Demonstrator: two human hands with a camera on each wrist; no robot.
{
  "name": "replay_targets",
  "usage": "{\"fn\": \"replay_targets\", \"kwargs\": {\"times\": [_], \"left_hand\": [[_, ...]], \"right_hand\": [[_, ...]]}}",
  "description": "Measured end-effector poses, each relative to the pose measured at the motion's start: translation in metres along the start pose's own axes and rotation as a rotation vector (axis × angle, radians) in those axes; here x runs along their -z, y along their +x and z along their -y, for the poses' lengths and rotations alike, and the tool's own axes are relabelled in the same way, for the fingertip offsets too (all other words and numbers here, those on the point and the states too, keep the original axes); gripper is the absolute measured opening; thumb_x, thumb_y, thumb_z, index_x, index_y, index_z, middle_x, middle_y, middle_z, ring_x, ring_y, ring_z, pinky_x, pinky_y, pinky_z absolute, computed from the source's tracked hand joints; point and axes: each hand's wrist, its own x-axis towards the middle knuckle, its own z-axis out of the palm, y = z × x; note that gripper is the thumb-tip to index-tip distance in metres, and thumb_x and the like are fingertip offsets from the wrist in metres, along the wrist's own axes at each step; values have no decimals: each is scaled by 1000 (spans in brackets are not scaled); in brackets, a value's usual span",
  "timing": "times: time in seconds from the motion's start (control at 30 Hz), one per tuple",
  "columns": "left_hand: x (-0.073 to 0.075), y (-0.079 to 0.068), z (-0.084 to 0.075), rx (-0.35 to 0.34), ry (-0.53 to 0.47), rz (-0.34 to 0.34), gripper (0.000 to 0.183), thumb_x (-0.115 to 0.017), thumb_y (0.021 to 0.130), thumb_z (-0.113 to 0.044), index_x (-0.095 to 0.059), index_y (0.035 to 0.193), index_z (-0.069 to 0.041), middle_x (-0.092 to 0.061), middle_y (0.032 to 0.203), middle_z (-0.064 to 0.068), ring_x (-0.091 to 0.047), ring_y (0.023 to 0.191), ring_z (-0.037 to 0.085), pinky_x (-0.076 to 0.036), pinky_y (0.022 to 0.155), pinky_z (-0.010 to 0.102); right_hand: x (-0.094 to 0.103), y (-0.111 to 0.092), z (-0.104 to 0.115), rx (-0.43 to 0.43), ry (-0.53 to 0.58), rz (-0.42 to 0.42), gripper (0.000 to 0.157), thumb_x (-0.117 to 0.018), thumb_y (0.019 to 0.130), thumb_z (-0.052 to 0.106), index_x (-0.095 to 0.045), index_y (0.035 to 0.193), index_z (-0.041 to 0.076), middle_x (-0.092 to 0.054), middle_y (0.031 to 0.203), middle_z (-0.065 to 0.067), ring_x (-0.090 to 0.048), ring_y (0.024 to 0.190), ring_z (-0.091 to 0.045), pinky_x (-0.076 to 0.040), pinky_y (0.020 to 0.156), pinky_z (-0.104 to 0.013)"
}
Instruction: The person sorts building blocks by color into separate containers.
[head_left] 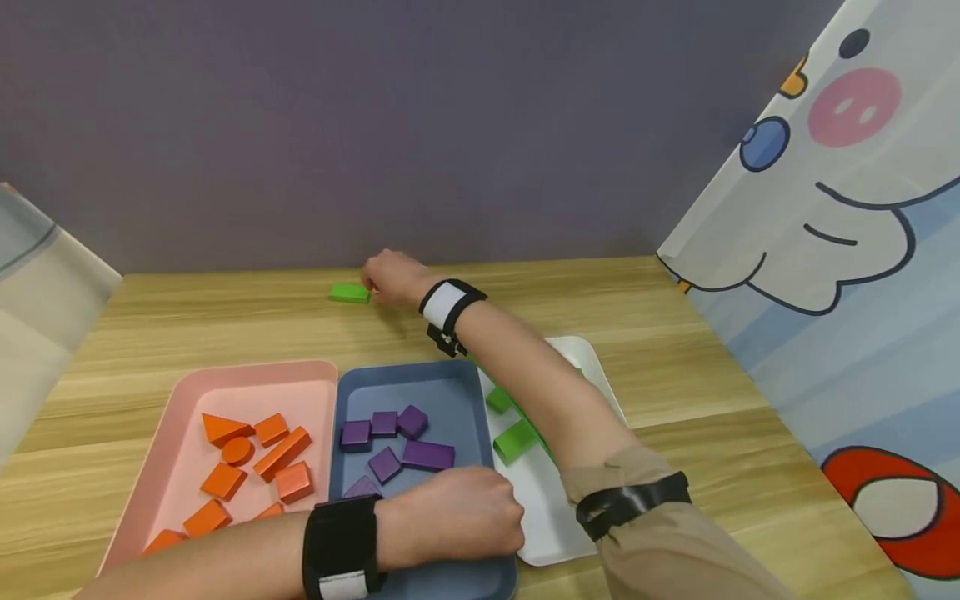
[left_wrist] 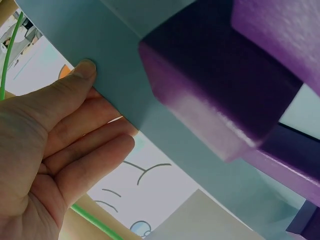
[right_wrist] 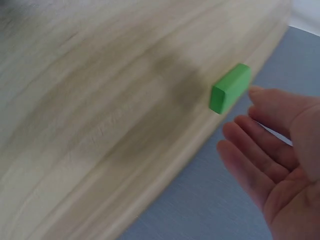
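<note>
At the far edge of the table lies a green block [head_left: 349,292], also in the right wrist view [right_wrist: 231,89]. My right hand [head_left: 397,277] reaches to its right end, thumb tip close beside it and the other fingers [right_wrist: 260,155] loosely bent with nothing between them. Down in front, my left hand [head_left: 457,512] is over the right side of the blue tray [head_left: 397,375]. In the left wrist view its thumb lies over the tray's edge and its fingers [left_wrist: 100,155] curl behind, pinching the rim. Purple blocks [head_left: 428,455] lie in that tray.
A pink tray [head_left: 258,375] with several orange blocks [head_left: 282,454] stands at the left. Right of the blue tray is a white tray [head_left: 551,533] with green blocks [head_left: 514,442], partly hidden under my right forearm. A grey wall [head_left: 390,133] rises behind the table, a printed curtain [head_left: 847,225] at the right.
</note>
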Motion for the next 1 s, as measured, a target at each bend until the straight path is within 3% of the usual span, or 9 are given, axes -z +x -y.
{"fn": "replay_targets", "kwargs": {"times": [0.17,0.3,0.5,0.67,0.87,1.0], "left_hand": [[1,0,0,-10,12,-13,24,-58,85,-25,-60,67,-41,-61,68,-23,-52,59,-4,-41,54,18],[2,-1,-1,-14,23,-13,24,-58,85,-25,-59,67,-41,-60,68,-24,-52,59,-5,-40,54,18],[2,-1,0,-13,44,-24,25,-58,84,-25,-58,66,-41,-59,68,-25,-51,59,-5,-40,54,18],[2,0,0,-23,46,-15,24,-57,85,-26,-58,67,-41,-59,69,-25,-52,61,-5,-41,55,18],[3,0,0,-21,23,7,23,-58,85,-25,-59,69,-41,-60,69,-24,-52,61,-5,-40,55,18],[4,1,-1,-15,27,3,24,-58,85,-26,-58,67,-41,-59,68,-24,-50,59,-4,-40,54,18]], "right_hand": [[-3,12,10,0,27,-6,30,-62,88,17,-63,118,14,-62,120,0,-57,109,-16,-44,92,-27],[-9,21,18,20,62,-10,37,-62,89,19,-58,126,16,-59,128,0,-53,118,-16,-40,98,-27],[-23,26,19,2,38,87,49,-56,93,19,-44,140,27,-43,144,8,-39,133,-13,-29,109,-25],[-27,26,16,-9,39,109,45,-56,93,19,-49,136,28,-46,142,9,-45,129,-14,-36,104,-24],[-28,28,17,17,-8,11,29,-66,87,23,-67,116,21,-61,122,4,-58,107,-12,-43,89,-23],[-27,28,21,-8,4,-34,17,-68,85,24,-71,101,18,-62,109,3,-59,93,-10,-44,78,-21]]}}
